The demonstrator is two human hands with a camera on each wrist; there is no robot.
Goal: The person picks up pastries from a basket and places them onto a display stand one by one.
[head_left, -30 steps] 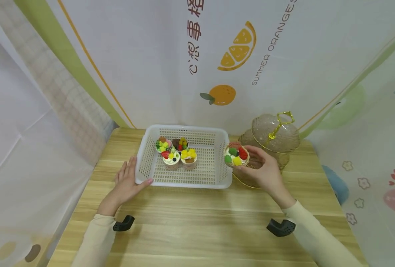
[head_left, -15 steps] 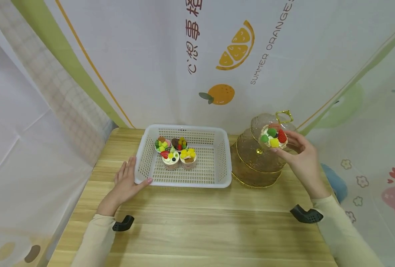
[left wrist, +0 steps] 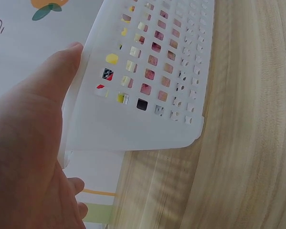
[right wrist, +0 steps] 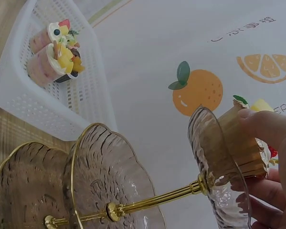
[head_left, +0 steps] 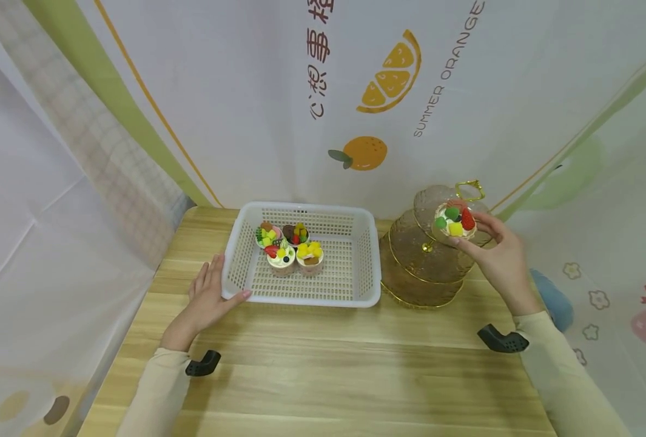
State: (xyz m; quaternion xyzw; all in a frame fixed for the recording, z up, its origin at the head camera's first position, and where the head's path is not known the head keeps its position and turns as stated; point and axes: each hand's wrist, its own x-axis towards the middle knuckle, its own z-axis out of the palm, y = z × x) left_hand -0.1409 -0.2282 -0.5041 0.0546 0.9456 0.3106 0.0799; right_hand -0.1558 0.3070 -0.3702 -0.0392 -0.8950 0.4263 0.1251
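Note:
My right hand (head_left: 501, 258) pinches a toy cupcake (head_left: 455, 221) topped with a strawberry, green pieces and a yellow cube. In the right wrist view, the cupcake's gold pleated cup (right wrist: 255, 163) is at the top plate of a tiered stand (right wrist: 109, 167); whether it bears weight there I cannot tell. My left hand (head_left: 207, 296) rests against the left front corner of a white plastic basket (head_left: 306, 301), its fingers straight along the side and its thumb on the front rim. Several dessert cups (head_left: 310, 258) with fruit toppings stand in the basket's left half.
The tiered stand (head_left: 421, 273), amber glass with gold edges and a gold handle (head_left: 470, 190), stands just right of the basket on the wooden table (head_left: 323, 376). A white printed cloth (head_left: 257, 109) hangs behind. Black camera mounts (head_left: 503, 340) sit at the wrists.
My right hand has carried the cupcake from the basket's right edge rightward and up to the stand's top plate. My left hand has stayed at the basket corner.

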